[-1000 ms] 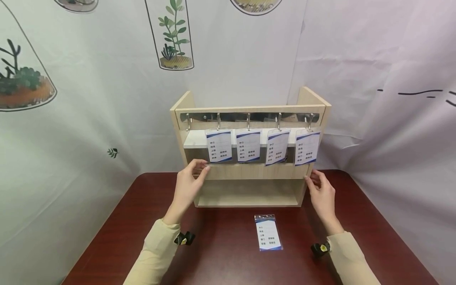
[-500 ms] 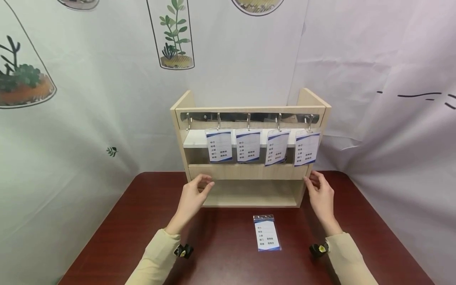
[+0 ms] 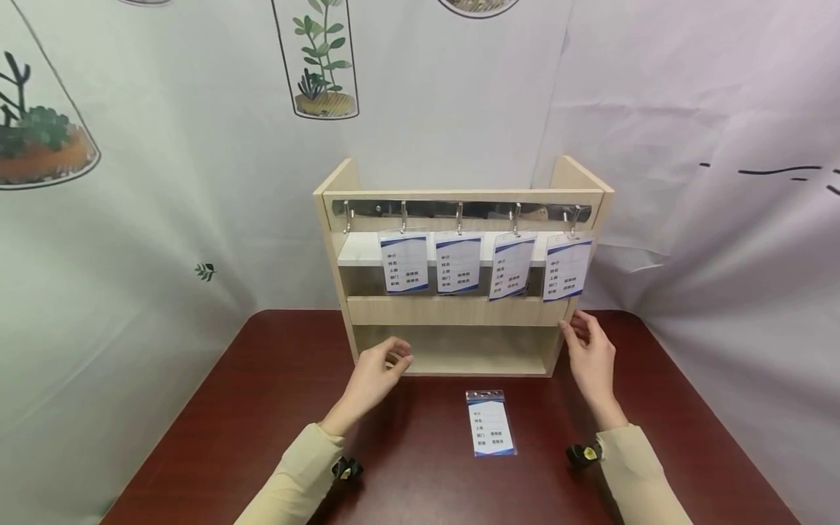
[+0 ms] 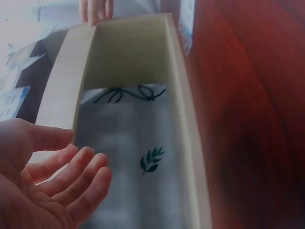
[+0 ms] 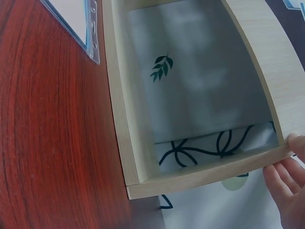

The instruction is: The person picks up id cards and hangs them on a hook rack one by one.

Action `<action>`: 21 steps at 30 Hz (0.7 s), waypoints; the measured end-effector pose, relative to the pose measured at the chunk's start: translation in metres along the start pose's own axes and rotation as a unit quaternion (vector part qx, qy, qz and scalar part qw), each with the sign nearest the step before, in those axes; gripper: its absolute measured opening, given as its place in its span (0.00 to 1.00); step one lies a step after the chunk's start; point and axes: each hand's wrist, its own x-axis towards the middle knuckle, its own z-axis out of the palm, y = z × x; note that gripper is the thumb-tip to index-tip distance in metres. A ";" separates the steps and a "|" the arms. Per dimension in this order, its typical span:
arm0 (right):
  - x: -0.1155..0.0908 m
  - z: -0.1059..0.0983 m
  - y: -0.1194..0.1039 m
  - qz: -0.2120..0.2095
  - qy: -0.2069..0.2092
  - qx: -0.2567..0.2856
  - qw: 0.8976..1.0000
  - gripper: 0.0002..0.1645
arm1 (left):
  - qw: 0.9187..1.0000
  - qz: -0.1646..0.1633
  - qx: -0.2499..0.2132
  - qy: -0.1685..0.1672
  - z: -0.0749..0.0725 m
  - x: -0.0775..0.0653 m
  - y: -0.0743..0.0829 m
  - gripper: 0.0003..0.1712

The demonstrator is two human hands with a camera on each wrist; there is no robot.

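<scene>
A light wooden shelf rack (image 3: pixel 453 311) stands on the table, with a metal hook strip (image 3: pixel 426 210) along its top. Several badge holders (image 3: pixel 404 264) with white and blue cards hang from the hooks; the leftmost hook (image 3: pixel 347 217) bears none. Another badge holder (image 3: pixel 491 426) lies flat on the table before the rack. My left hand (image 3: pixel 377 375), fingers loosely bent and holding nothing, hovers in front of the rack's lower left opening. At the rack's right side panel, my right hand (image 3: pixel 590 357) pinches the edge between thumb and fingers, seen closely in the right wrist view (image 5: pixel 288 179).
The dark red table (image 3: pixel 420 481) reaches out on both sides of the rack. A white cloth backdrop (image 3: pixel 453 87) with printed plants hangs behind it. Both wrists carry small black bands (image 3: pixel 346 468).
My left hand has come away from the left end of the rack, moving down and to the right. The right hand stays at the right side panel. The head view has tilted slightly.
</scene>
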 end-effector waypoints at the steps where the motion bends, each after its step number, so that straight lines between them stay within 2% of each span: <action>1: 0.000 0.000 0.000 0.000 0.000 -0.001 1.000 0.20 | 1.000 0.001 0.000 -0.004 0.003 -0.001 -0.001 0.07; 8: 0.000 0.002 0.000 0.000 0.001 0.001 1.000 0.20 | 0.999 0.030 0.001 -0.033 0.023 -0.002 -0.001 0.07; 15: -0.001 0.001 0.000 0.001 0.004 0.004 1.000 0.20 | 0.997 0.021 0.006 -0.079 0.046 0.002 0.002 0.10; 21: -0.001 0.001 0.001 -0.003 0.004 0.006 1.000 0.20 | 0.994 0.026 0.005 -0.109 0.064 0.007 0.007 0.12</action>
